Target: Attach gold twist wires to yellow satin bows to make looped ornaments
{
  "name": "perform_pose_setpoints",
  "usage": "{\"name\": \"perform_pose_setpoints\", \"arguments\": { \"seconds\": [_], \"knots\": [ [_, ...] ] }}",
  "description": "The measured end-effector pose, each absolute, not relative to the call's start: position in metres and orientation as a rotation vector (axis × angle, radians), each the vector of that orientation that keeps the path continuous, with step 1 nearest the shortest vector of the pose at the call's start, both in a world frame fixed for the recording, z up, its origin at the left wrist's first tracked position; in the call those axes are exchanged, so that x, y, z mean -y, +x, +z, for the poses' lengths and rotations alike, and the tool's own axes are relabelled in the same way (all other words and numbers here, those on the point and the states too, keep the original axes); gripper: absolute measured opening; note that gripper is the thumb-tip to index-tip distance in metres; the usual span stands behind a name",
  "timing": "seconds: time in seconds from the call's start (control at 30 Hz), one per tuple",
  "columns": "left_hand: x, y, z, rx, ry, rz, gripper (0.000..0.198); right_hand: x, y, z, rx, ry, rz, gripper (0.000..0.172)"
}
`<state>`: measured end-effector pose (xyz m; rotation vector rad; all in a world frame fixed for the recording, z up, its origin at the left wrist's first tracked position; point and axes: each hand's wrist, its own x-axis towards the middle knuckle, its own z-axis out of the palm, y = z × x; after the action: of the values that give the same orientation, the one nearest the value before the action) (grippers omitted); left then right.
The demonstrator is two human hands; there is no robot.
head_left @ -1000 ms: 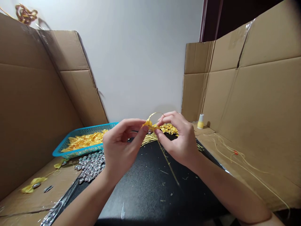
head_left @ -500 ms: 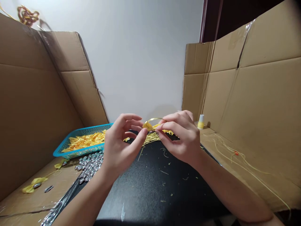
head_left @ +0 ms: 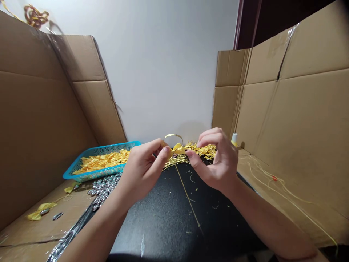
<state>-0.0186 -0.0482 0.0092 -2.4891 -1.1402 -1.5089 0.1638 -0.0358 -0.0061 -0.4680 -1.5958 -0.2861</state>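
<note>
Standing round three sides, tall cardboard walls point(head_left: 40, 127) fence in a black counter point(head_left: 169, 218) flecked with trimmings; at its far left a blue basket point(head_left: 81, 171) holds cut yellow ribbon, with a heap of small silver pieces point(head_left: 105, 185) just in front of it, and at the far edge lie a pile of finished bows point(head_left: 203, 149) and a bundle of gold wires point(head_left: 174, 161), a thread spool point(head_left: 234, 137) peeping from behind the right hand point(head_left: 218, 160). Raised above the far middle of the counter, the left hand point(head_left: 141, 167) has its grip closed, thumb and forefinger pinching a small yellow ribbon bow point(head_left: 177, 149), with a thin gold wire point(head_left: 173, 135) looping above it and one strand trailing down over the counter. The right hand sits just beside the bow with fingers curled; whether its grip has the wire I cannot tell. The bow looks featherlight, soft and easily crushed, its satin likely slippery, so the pinched middle seems the place to hold it; the wire looks springy and kinks easily
</note>
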Motion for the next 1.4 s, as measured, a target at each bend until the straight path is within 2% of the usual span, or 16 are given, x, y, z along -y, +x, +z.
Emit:
{"name": "perform_pose_setpoints", "arguments": {
  "seconds": [0.37,0.57,0.67,0.83,0.97,1.1,1.23,1.4],
  "knots": [
    [0.047,-0.013,0.001,0.902,-2.217,-1.214,0.010,0.034,0.154,-0.009,1.822,-0.781,0.012,0.026],
    [0.045,-0.011,0.001,1.096,-2.365,-1.217,0.023,0.028,0.155,-0.011,1.854,-0.688,0.218,0.027],
    [0.043,-0.011,0.001,1.163,-2.471,-1.298,0.027,0.024,0.158,-0.010,1.879,-0.634,0.430,0.028],
    [0.041,-0.012,-0.001,1.198,-2.543,-1.621,0.028,0.015,0.163,-0.007,1.861,-0.447,0.889,0.027],
    [0.040,-0.011,-0.003,1.170,-2.604,-1.810,0.029,0.008,0.161,-0.007,1.795,-0.297,1.029,0.027],
    [0.039,-0.012,-0.003,1.163,-2.657,-1.818,0.031,0.007,0.164,-0.008,1.835,-0.322,0.960,0.030],
    [0.041,-0.016,-0.001,1.178,-2.660,-1.767,0.033,0.014,0.170,-0.006,1.851,-0.469,0.694,0.035],
    [0.045,-0.014,-0.001,1.167,-2.607,-1.654,0.032,0.027,0.170,0.000,1.838,-0.560,0.426,0.025]
  ]
}}
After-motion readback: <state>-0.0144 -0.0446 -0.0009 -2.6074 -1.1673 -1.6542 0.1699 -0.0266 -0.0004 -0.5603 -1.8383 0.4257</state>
